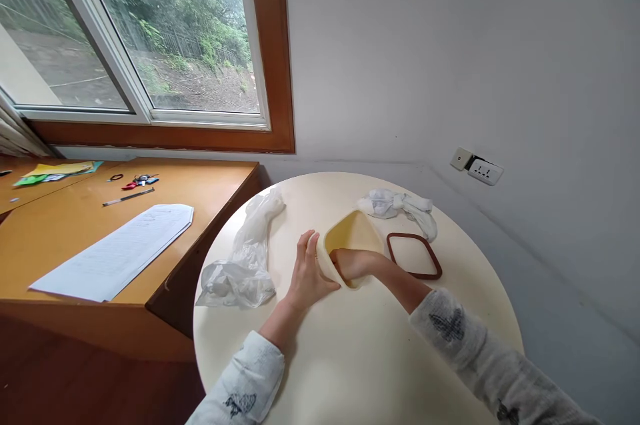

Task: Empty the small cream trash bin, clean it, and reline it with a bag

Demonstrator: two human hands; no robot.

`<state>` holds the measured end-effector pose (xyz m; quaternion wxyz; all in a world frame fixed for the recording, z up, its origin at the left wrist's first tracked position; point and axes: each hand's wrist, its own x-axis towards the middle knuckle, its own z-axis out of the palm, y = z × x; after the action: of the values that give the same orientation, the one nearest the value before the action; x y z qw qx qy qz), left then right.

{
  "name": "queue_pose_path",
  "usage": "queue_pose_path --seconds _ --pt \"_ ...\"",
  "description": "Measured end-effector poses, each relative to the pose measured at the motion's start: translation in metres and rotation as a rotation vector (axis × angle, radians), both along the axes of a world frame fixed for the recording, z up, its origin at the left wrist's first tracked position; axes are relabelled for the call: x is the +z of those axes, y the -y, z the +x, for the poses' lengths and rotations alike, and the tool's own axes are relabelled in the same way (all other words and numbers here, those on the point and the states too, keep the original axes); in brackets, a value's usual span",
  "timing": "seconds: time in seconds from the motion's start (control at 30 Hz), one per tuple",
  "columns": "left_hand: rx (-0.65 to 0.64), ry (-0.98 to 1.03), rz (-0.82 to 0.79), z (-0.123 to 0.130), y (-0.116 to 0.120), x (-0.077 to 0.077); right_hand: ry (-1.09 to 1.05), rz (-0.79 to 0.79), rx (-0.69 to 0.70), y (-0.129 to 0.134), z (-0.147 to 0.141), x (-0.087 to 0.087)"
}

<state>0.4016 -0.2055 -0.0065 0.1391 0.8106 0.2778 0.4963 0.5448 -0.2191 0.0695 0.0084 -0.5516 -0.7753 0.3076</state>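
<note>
A cream-coloured square container (357,230) lies tipped on the round table, its opening turned towards me. My left hand (306,275) holds its left side, with fingers on the outer wall and the thumb near the lower rim. My right hand (353,265) reaches inside the opening; its fingertips are hidden in there, and I cannot see what they hold, if anything. Just right of the container lies a reddish-brown square ring (436,265) with rounded corners.
The round white table (345,358) bears a crumpled clear plastic bag (245,261) at left and a whitish bag (395,203) behind the ring. On the wooden desk (215,178) are papers (120,248), a pen (129,197) and keys (141,181).
</note>
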Motion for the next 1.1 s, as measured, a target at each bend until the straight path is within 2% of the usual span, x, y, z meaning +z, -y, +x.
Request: queue_pose_path --seconds 0.1,0.17,0.27,0.33,0.43,0.53,0.7,0.77,0.8,0.87,0.97,1.03,1.1 --pt "0.001 0.068 -0.063 -0.001 0.001 0.004 -0.034 -0.105 0.063 0.008 0.012 0.018" --pt "0.019 0.109 -0.105 -0.002 0.001 0.007 -0.050 -0.091 0.078 0.020 0.018 0.032" --pt "0.040 0.160 -0.181 -0.003 0.000 0.010 -0.102 0.120 0.115 0.044 0.019 0.049" --pt "0.039 0.187 -0.224 -0.004 -0.001 0.011 -0.104 0.267 0.129 0.057 0.017 0.054" --pt "0.012 0.209 -0.284 -0.005 -0.001 0.011 -0.107 0.445 0.102 0.067 0.021 0.050" --pt "-0.034 0.213 -0.354 -0.006 -0.002 0.011 -0.159 0.592 0.045 0.069 0.034 0.036" --pt "-0.107 0.209 -0.398 -0.006 -0.002 0.010 -0.212 0.743 -0.034 0.075 0.054 0.014" --pt "-0.113 0.221 -0.416 -0.005 -0.002 0.009 -0.346 0.769 -0.104 0.078 0.056 0.008" --pt "-0.117 0.231 -0.432 -0.005 -0.002 0.008 -0.471 0.759 -0.180 0.080 0.057 0.006" --pt "-0.132 0.257 -0.484 -0.005 -0.002 0.008 -0.803 0.658 -0.422 0.082 0.059 0.003" --pt "-0.132 0.311 -0.570 -0.008 -0.004 0.009 -1.231 0.316 -0.806 0.085 0.066 -0.001" --pt "-0.114 0.337 -0.597 -0.010 -0.005 0.010 -1.256 0.040 -0.909 0.087 0.073 -0.006" --pt "-0.104 0.343 -0.608 -0.011 -0.005 0.010 -1.037 -0.156 -0.897 0.090 0.082 -0.011"
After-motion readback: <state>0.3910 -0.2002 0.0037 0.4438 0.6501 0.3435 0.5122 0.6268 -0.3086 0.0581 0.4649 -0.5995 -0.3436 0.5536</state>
